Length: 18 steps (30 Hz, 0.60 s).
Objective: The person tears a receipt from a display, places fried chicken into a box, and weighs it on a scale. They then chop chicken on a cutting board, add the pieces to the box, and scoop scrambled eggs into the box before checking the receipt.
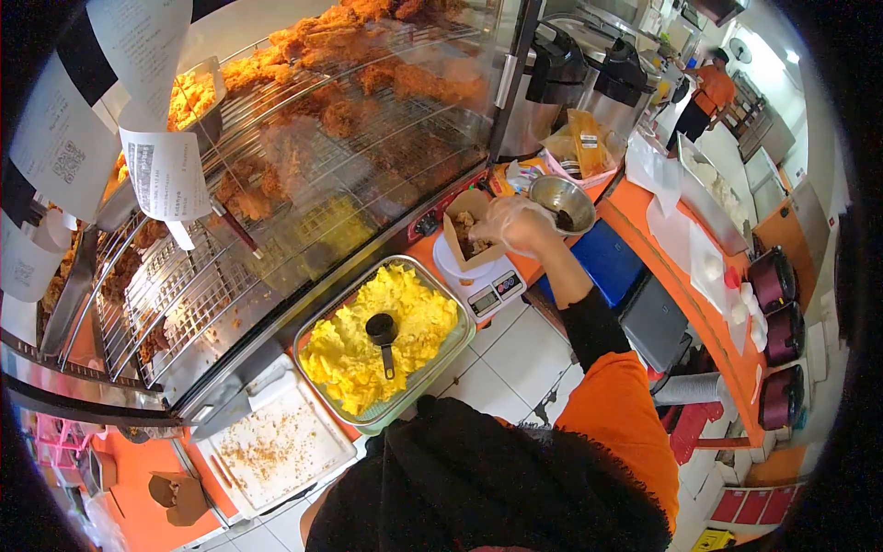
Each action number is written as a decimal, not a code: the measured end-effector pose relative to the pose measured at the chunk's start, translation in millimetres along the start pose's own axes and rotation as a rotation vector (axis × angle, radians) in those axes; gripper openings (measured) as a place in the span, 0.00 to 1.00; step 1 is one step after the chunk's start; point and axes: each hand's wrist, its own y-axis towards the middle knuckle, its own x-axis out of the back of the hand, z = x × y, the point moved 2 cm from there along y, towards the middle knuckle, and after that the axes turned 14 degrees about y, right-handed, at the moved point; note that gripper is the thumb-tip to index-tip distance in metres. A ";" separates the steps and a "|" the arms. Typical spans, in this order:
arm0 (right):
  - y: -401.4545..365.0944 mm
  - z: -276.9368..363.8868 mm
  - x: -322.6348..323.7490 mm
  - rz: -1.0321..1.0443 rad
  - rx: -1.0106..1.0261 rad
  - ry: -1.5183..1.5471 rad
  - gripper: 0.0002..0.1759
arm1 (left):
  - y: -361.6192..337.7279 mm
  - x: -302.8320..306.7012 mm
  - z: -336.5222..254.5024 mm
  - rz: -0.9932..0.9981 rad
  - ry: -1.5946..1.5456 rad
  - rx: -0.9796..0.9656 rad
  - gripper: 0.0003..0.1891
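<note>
The right hand (515, 225), in a clear plastic glove, is hovering curled over the open brown cardboard box (469, 241) of fried pieces sitting on the small white digital scale (487, 285). Whether it is gripping anything, I cannot tell. Keeping the box centred is probably steadying the reading.

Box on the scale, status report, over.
Gloved right hand over the box, grip unclear; left hand out of view. Box sits on the scale, food pieces inside. Steel bowl close beside the hand.
</note>
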 end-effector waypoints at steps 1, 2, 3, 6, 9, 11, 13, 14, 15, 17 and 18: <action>0.5 4.2 -1.8 0.021 -0.007 -0.159 0.23 | 0.1 -0.2 0.2 -0.002 0.003 -0.001 0.20; 4.7 0.8 -7.3 0.016 0.033 -0.220 0.22 | -1.1 -0.1 0.4 -0.002 0.006 -0.003 0.20; 13.3 -6.9 -19.3 0.012 0.074 -0.280 0.22 | -1.0 -0.5 0.2 -0.004 0.008 -0.001 0.20; 22.7 -17.1 -30.4 -0.033 0.163 -0.365 0.17 | -3.3 -0.5 1.5 -0.010 0.022 0.000 0.20; 30.1 -24.5 -31.1 -0.005 0.273 -0.543 0.10 | -9.2 0.3 2.2 -0.016 0.045 0.001 0.20; 43.6 -46.6 -33.8 0.017 0.352 -0.627 0.08 | -17.8 2.5 1.7 -0.021 0.105 0.000 0.20; 55.4 -71.4 -34.2 -0.015 0.386 -0.587 0.09 | -20.0 15.7 -6.2 -0.073 0.253 -0.102 0.20; 52.1 -70.5 -29.8 -0.042 0.383 -0.545 0.10 | -8.0 23.3 -22.3 -0.134 0.333 -0.249 0.18; 22.4 -39.4 -7.9 -0.094 0.342 -0.462 0.12 | 3.3 30.8 -38.3 -0.209 0.417 -0.391 0.17; 15.5 -24.8 -1.5 -0.130 0.295 -0.388 0.10 | 22.2 37.3 -96.5 -0.308 0.531 -0.578 0.16; 26.8 -36.3 -11.4 -0.116 0.283 -0.397 0.08 | 31.1 27.0 -132.1 -0.331 0.565 -0.624 0.16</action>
